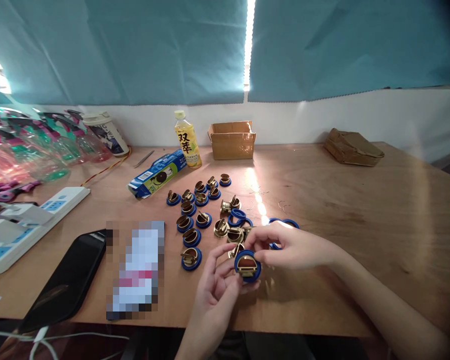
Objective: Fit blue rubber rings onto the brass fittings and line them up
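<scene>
Grasping a blue-ringed brass fitting (247,263) between them, the left hand (215,295) and right hand (290,245) meet above the bench (330,210), near its front edge. Ringed fittings (191,237) clustered leftward look finished; bare fittings (221,228) and loose blue rings (238,214) apparently remain.

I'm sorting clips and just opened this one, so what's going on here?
A person's left hand holds a gold fitting with a blue ring around it, while the right hand has its fingers at the ring's upper edge; whether they pinch it is unclear. Ringed fittings stand grouped on the table to the left. Just beyond the hands lie loose rings and bare fittings.
</scene>
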`<state>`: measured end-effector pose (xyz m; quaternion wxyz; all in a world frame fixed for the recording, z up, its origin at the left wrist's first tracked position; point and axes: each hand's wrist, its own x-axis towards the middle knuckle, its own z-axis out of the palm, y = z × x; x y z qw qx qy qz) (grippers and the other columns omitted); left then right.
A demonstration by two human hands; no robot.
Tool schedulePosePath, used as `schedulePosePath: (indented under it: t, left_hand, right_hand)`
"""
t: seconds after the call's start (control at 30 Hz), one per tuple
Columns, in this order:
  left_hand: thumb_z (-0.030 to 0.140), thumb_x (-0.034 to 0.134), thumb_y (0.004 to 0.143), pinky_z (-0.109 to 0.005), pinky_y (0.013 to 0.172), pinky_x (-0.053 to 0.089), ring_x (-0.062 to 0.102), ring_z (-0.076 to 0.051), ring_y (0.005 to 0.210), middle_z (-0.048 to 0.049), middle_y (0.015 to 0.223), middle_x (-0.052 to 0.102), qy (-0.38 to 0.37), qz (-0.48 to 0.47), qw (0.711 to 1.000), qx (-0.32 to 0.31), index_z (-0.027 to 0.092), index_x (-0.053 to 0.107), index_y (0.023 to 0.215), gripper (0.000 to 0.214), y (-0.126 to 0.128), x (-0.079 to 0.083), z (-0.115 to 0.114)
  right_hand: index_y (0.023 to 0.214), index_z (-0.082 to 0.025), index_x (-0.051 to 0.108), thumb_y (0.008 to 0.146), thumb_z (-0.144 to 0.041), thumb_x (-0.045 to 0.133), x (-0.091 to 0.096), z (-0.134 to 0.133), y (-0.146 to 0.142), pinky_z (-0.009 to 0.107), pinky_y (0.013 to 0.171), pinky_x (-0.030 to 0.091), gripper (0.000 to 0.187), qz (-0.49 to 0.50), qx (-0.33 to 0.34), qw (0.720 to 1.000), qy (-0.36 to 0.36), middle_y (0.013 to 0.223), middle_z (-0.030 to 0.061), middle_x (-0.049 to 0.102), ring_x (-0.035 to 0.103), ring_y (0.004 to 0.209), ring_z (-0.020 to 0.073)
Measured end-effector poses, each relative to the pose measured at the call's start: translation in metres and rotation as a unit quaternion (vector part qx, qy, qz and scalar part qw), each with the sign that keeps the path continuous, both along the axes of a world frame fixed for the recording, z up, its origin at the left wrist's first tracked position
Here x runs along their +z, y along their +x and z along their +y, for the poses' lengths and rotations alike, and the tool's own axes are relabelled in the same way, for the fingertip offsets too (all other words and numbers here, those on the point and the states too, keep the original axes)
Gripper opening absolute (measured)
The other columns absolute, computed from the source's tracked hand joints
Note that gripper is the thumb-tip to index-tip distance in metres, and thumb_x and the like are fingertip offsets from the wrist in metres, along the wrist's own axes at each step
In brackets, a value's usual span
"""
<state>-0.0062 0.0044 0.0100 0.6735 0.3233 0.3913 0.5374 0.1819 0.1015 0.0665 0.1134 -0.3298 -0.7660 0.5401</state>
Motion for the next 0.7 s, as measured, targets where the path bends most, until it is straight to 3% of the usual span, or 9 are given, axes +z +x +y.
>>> schedulePosePath:
  t: [0.23, 0.47, 0.7]
  left_hand:
    - [0.039, 0.074, 0.084, -0.032, 0.081, 0.064, 0.069, -0.028, 0.110, -0.0135, 0.127, 0.066, -0.009, 0.058, 0.995, 0.082, 0.022, 0.055, 0.120, 0.045, 0.006, 0.009, 0.001]
    - [0.040, 0.071, 0.087, -0.032, 0.078, 0.063, 0.077, -0.023, 0.086, -0.0138, 0.112, 0.074, 0.016, 0.069, 0.997, -0.010, 0.020, 0.049, 0.124, 0.048, 0.002, -0.002, 0.005]
    - [0.037, 0.069, 0.089, -0.029, 0.074, 0.062, 0.076, -0.024, 0.093, -0.0139, 0.111, 0.075, 0.031, 0.072, 0.997, 0.010, 0.020, 0.045, 0.127, 0.048, 0.002, 0.001, 0.001]
  right_hand:
    - [0.116, -0.020, 0.061, 0.092, -0.028, 0.058, 0.011, -0.006, 0.002, 0.026, 0.069, 0.050, 0.025, -0.034, 0.012, 0.996, -0.076, 0.090, 0.0018, 0.065, 0.063, 0.076, 0.0139]
    - [0.117, -0.020, 0.061, 0.094, -0.025, 0.055, 0.008, -0.006, 0.001, 0.025, 0.069, 0.048, 0.024, 0.008, -0.012, 1.000, 0.008, 0.087, 0.0007, 0.063, 0.060, 0.079, 0.0141]
    - [0.114, -0.019, 0.064, 0.094, -0.021, 0.054, 0.013, -0.008, -0.002, 0.026, 0.070, 0.049, 0.023, 0.010, 0.011, 0.999, -0.034, 0.085, 0.0019, 0.067, 0.063, 0.078, 0.0147]
